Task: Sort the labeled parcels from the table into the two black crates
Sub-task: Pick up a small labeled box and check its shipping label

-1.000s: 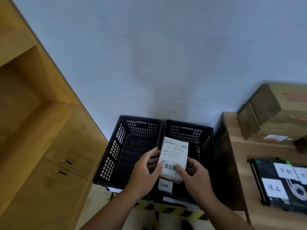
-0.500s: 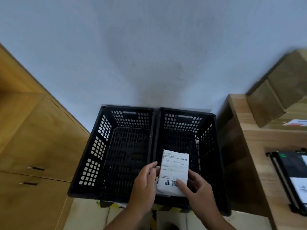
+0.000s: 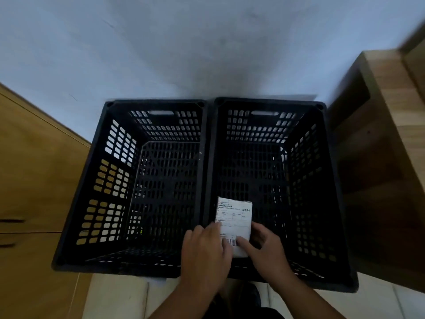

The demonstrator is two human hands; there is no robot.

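Observation:
Two black perforated crates stand side by side on the floor, the left crate (image 3: 108, 180) and the right crate (image 3: 322, 180). Nothing lies on either crate's floor. A small white parcel (image 3: 234, 215) with a shipping label and barcode sits inside the near-left part of the right crate, close to the wall shared with the left crate. My left hand (image 3: 204, 252) holds its left edge and my right hand (image 3: 264, 249) holds its right side, with a finger lying across the barcode. The parcel's lower end is hidden behind my fingers.
A wooden cabinet (image 3: 34, 180) stands left of the crates. The wooden table's side (image 3: 379, 146) rises to their right. A grey wall (image 3: 184, 54) is behind them. Pale floor tiles (image 3: 115, 295) show at the near edge.
The view has tilted down and closer over the crates. Both hands have lowered the parcel from above the rim down into the right crate.

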